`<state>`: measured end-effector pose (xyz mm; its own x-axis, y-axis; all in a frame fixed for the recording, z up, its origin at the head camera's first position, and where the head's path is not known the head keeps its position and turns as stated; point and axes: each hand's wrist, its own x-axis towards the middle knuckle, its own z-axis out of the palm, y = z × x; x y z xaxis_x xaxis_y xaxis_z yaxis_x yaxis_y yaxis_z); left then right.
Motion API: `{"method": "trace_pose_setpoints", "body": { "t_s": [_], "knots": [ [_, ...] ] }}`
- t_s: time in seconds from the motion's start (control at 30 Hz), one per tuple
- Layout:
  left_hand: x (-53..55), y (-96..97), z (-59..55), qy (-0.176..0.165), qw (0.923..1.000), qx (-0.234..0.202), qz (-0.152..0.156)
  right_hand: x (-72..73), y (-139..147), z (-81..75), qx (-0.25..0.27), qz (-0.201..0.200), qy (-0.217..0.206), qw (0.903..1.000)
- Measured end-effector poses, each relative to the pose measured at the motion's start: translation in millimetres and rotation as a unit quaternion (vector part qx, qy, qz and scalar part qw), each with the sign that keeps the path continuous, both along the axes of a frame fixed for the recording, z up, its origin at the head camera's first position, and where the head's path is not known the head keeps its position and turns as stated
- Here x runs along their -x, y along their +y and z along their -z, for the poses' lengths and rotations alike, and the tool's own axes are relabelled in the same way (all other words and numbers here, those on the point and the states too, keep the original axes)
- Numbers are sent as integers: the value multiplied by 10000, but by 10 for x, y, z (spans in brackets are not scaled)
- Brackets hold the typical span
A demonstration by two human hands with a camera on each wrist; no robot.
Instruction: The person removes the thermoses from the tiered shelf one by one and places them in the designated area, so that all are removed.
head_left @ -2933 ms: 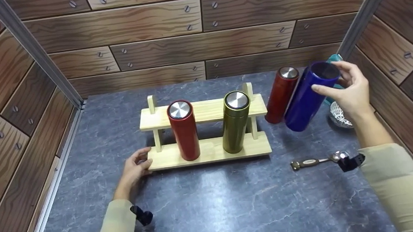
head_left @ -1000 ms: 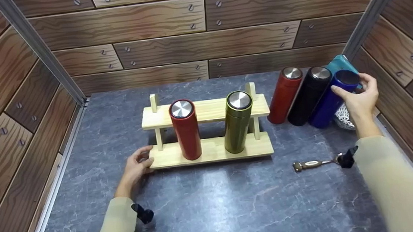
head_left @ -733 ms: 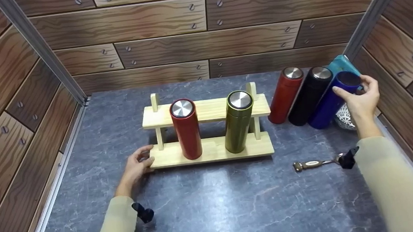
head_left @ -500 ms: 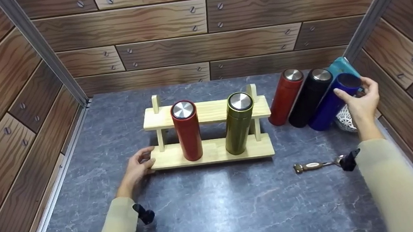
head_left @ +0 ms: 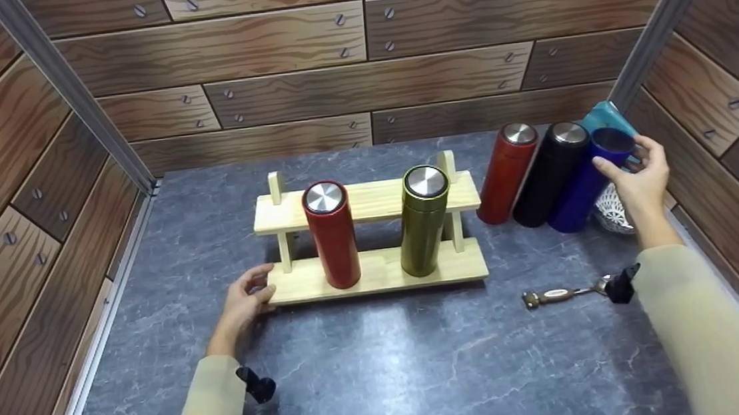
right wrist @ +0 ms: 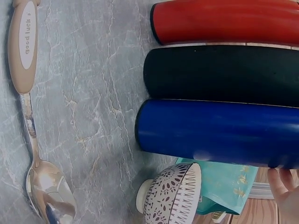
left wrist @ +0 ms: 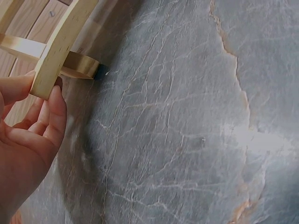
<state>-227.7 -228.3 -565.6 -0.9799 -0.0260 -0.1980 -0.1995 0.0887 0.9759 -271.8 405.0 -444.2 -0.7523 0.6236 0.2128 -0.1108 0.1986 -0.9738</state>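
My right hand [head_left: 642, 187] grips a dark blue thermos [head_left: 579, 192] near its top, thumb on the near side and fingers at the far right. This thermos stands at the right end of a row, beside a black thermos [head_left: 548, 182] and a red thermos [head_left: 504, 179]. At the left, my left hand [head_left: 241, 307] pinches the lower board's end of a two-tier wooden rack [head_left: 378, 273], thumb above and fingers beneath in the left wrist view. Another red thermos [head_left: 336, 250] and an olive-gold thermos [head_left: 420, 236] stand upright on that lower board.
Close to the blue thermos sits a patterned bowl [right wrist: 173, 196], with a teal packet [head_left: 610, 117] behind. A spoon [head_left: 554, 295] with a brown handle lies on the grey marbled tabletop [head_left: 358, 382], partly under my right wrist. Wood-print walls enclose the back and sides.
The blue thermos has moved right in my right hand, from in front of the black thermos to beside it, uncovering the black one. My left hand keeps its hold on the rack.
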Motion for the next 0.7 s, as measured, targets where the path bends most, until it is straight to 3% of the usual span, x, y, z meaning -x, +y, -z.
{"method": "trace_pose_setpoints", "body": {
  "t_s": [0.7],
  "knots": [
    [-10, -12, 0, -6, 9999, -148, 64, -266, -10, 229, 771, -218, 172, 9966]
  ]
}}
